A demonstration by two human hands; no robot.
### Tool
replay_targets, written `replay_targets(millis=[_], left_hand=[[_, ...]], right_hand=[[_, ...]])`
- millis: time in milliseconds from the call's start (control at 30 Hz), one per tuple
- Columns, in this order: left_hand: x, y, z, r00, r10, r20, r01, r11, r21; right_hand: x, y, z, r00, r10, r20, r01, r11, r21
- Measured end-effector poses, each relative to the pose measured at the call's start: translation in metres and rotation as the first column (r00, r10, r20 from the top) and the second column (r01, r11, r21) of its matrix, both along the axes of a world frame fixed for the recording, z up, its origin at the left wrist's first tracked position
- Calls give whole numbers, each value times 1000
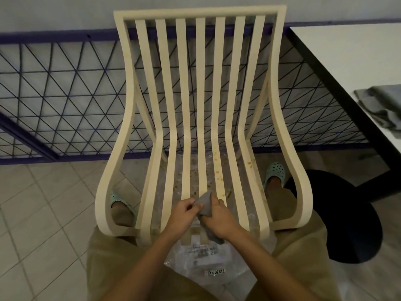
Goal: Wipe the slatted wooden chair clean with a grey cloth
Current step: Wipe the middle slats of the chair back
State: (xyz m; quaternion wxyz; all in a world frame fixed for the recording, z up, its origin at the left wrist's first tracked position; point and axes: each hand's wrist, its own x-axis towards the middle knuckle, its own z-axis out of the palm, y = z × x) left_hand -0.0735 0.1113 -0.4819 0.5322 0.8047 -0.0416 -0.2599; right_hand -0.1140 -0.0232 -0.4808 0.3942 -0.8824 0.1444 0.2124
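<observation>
A: Cloth position?

B: Grey cloth (206, 205) is bunched at the front edge of the chair (199, 83) seat, over the middle slats. One tail hangs down past the front edge.

A: Hands?

B: Right hand (219, 218) grips the cloth, fingers curled round it. Left hand (184, 210) pinches its upper corner between thumb and fingertips. Both are just above the slats; I cannot tell if the cloth touches the wood.

A: Chair condition?

B: Pale slatted wood. Orange-brown stains (218, 172) are on the slats right of centre, mid-seat.

A: Chair location?

B: It stands on the tiled floor (43, 213), its back towards a dark mesh railing (65, 94). The person stands at the front edge, a green clog (274, 172) on each side of the seat. Clear plastic sheet (201, 257) lies on the floor beneath the seat.

A: Surroundings?

B: A white bench (347, 61) is to the right, with folded grey fabric (382, 109) near its right edge. A black round base (347, 213) sits on the floor beside the chair's right arm.
</observation>
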Motion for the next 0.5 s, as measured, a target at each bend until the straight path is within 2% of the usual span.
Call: replay_targets(millis=[100,233,367,500], left_hand=[[10,0,1,989,139,-54,-142,988,-55],[24,2,1,963,224,-149,-228,974,-6],[30,-1,8,980,139,-142,-140,990,5],[37,-8,15,966,-14,-257,-16,993,-116]], right_hand=[[-5,-3,7,998,-37,53,34,998,53],[-5,-8,15,991,-84,105,79,996,47],[-7,-8,23,961,-127,248,120,992,42],[-14,-3,24,932,-151,329,114,985,128]])
